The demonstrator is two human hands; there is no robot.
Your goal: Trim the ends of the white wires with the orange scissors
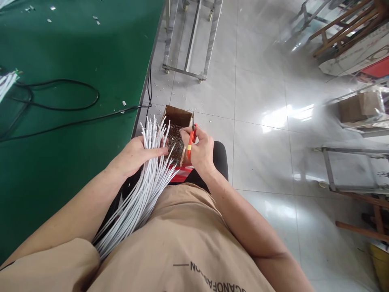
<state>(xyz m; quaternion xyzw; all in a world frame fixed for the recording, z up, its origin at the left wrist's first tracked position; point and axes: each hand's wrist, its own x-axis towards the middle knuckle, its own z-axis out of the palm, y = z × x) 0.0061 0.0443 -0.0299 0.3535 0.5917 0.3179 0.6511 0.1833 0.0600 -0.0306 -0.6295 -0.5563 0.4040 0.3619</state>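
My left hand [138,153] is closed around a thick bundle of white wires [148,178], its thumb lying across the front. The wires' upper ends stick out above the fingers, and the rest trails down over my lap to the left. One group of ends fans out to the right below the thumb. In my right hand [202,148] is a pair of wire cutters [191,142] with red handles and a yellow band, dark tip pointing up. The cutters are apart from the wires. Below both hands stands an open cardboard box [179,115], scattered inside with small pale bits.
A green table [75,48] fills the left, with a black cable [91,119], scraps and more white wires [7,85]. A wheeled metal frame [190,73] stands ahead on the tiled floor [258,154]. Racks and cartons [358,105] line the right.
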